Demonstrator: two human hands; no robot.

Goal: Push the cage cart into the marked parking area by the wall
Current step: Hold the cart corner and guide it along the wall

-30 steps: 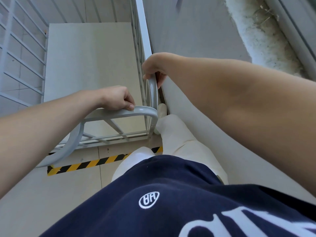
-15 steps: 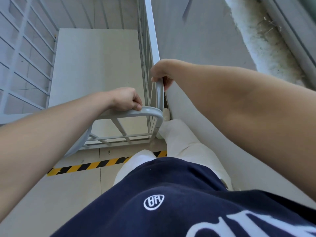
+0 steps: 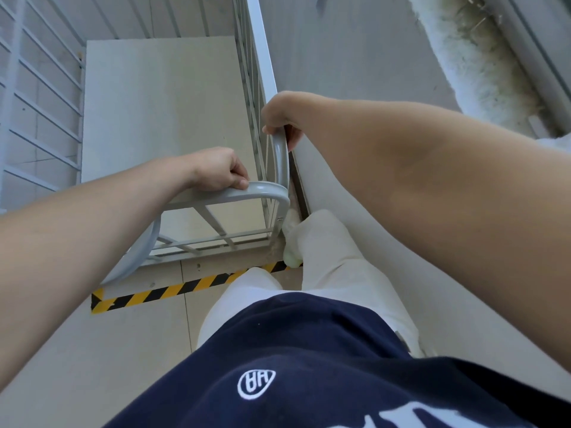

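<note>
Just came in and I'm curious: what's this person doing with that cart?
A person is pushing an empty cage cart along a wall, seen from a camera on their head. The left hand has a grip on the curved handle; the right hand holds where it bends up at the cart's wall-side corner. The cart's near edge sits just past the yellow-and-black floor tape, so that end looks inside the marked area. One foot is right beside the cart's corner.

cage cart [image 3: 160, 118] beyond floor tape [image 3: 191, 287], wall [image 3: 355, 72] right, apparently close.
</note>
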